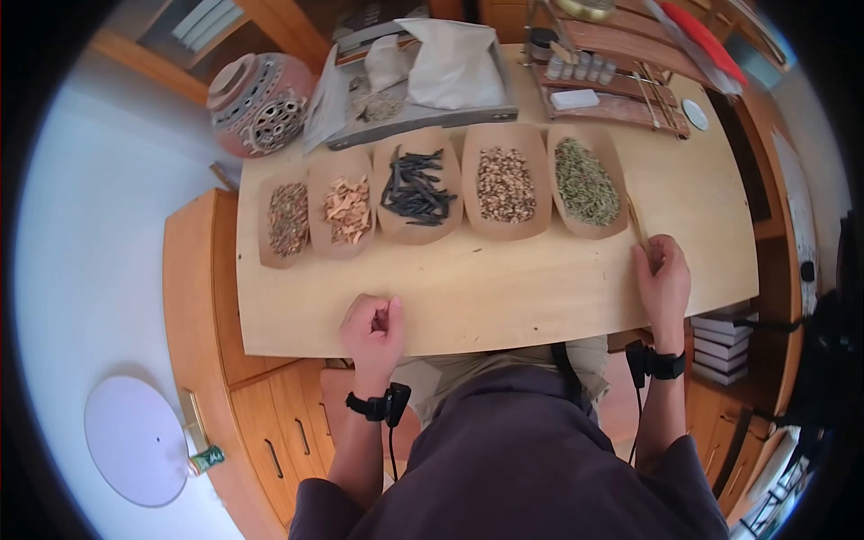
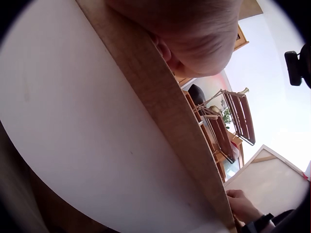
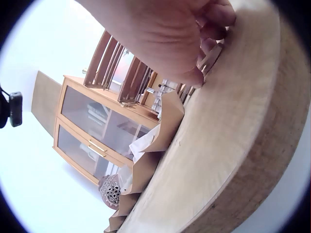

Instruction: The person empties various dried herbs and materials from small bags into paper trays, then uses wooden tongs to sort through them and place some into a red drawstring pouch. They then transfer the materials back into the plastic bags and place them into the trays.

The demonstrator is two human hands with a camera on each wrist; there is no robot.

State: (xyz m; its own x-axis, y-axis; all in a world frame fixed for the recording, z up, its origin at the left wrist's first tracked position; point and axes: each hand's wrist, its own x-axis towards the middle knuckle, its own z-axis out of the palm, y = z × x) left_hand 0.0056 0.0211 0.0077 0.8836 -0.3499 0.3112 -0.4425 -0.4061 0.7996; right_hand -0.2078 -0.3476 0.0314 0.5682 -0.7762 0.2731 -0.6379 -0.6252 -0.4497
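Observation:
My right hand (image 1: 664,279) rests at the table's right side and pinches the near end of a thin wooden stick (image 1: 635,220), which points away beside the rightmost tray. In the right wrist view, thumb and fingers close on the stick (image 3: 212,59) low over the tabletop. My left hand (image 1: 373,326), fingers loosely curled, lies at the front edge with nothing visible in it. Ahead stands a row of brown paper trays: reddish-brown bits (image 1: 288,220), pale orange chips (image 1: 347,209), black strips (image 1: 418,186), beige-brown pieces (image 1: 506,184) and green dried herb (image 1: 585,183).
Behind the row sits a grey tray (image 1: 423,129) with white bags (image 1: 457,65). An openwork clay jar (image 1: 263,106) stands at the back left. At the back right, a wooden slatted rack (image 1: 621,108) holds small bottles, near a white round lid (image 1: 694,114).

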